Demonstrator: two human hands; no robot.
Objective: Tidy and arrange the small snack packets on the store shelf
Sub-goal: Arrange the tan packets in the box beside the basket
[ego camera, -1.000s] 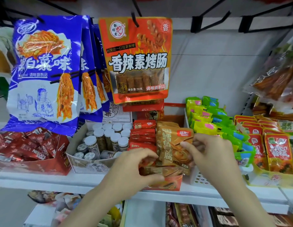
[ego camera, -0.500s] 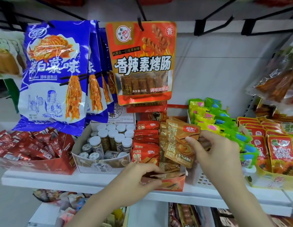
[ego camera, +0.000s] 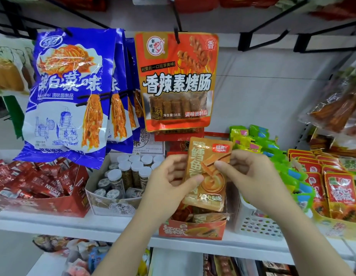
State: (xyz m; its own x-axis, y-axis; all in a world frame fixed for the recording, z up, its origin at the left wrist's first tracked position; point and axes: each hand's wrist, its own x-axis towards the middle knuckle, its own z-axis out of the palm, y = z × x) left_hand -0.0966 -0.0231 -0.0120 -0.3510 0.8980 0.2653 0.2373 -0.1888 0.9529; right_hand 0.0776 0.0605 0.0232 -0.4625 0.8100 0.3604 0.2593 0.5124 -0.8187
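I have one flat tan foil snack packet with an orange label point(ego camera: 208, 174) lifted clear of its box, held upright in front of the shelf between both hands. My left hand point(ego camera: 169, 182) pinches its left edge, thumb on the front and fingers curled behind; my right hand point(ego camera: 250, 176) pinches the right edge the same way, so neither is free.

Below it sits the low orange cardboard display box point(ego camera: 193, 230) on the white shelf board point(ego camera: 73, 226), and the packets left inside it lie slumped and crooked rather than standing in a row. I judge the job to be early or midway: this box is not yet sorted, and the packet I hold has to go back in, upright and facing front.

To the right, the green and yellow sachets in the white perforated basket point(ego camera: 258, 226) look heaped loosely. The red-labelled pouches in the yellow tray point(ego camera: 340, 192) stand in fair order. The red coffee sachets in the red carton point(ego camera: 33, 182) on the left are jumbled too, should they count.
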